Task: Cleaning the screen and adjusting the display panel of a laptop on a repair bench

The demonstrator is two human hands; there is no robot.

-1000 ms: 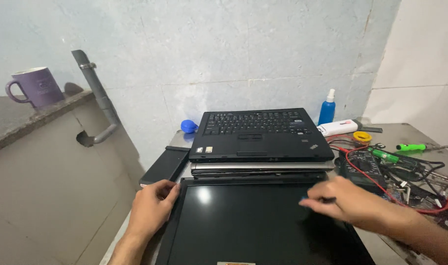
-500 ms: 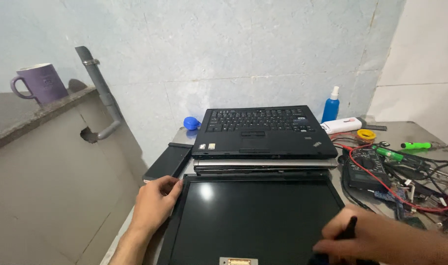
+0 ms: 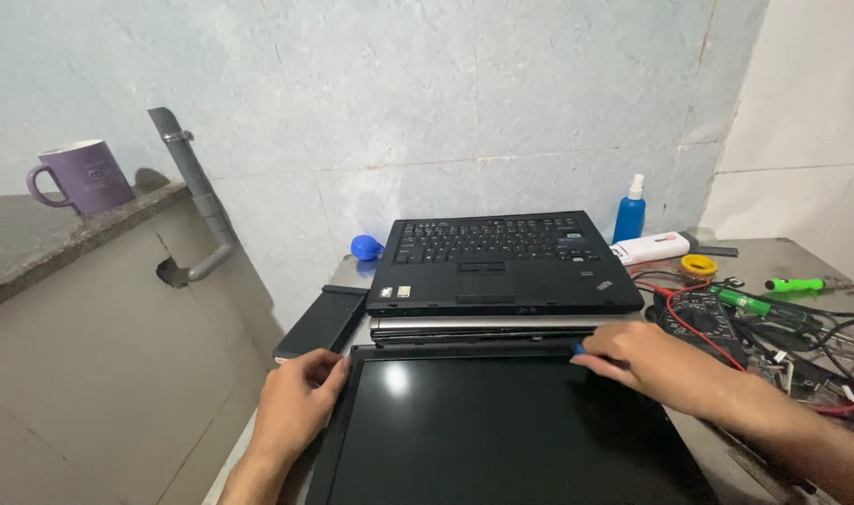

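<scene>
The left hand (image 3: 298, 402) gripped the left edge of the laptop screen panel (image 3: 502, 430), fingers curled over the bezel near its top-left corner, thumb on the outer side. The right hand (image 3: 647, 360) sat at the panel's top-right edge, fingers pressed together round a small tool w/ a blue tip (image 3: 578, 349); the tip touched the bezel right at the seam under the laptop base. Hard to tell from this angle whether the tip was actually in the seam or just resting on it.

The panel lay flat, glass up, at the near edge of the table (image 3: 754, 252), dark and reflecting a light spot. Just behind it, touching or nearly so, stood the black laptop base (image 3: 502, 262) w/ keyboard facing up, stacked on another thin grey unit (image 3: 488, 326).

To the left of the base lay a black flat battery-like block (image 3: 319, 323), just beside the left hand. A blue round object (image 3: 366, 247) sat behind the base's left corner. On the right: a blue spray bottle (image 3: 629, 213) upright by the wall, a white oblong device (image 3: 653, 248), a yellow tape roll (image 3: 695, 265), a green-handled screwdriver (image 3: 794, 283), and a tangle of red and black wires (image 3: 754, 323) over a circuit board. Far left, a purple mug (image 3: 81, 178) stood on a stone ledge (image 3: 34, 234), next to a grey pipe (image 3: 198, 192) running down the wall.
</scene>
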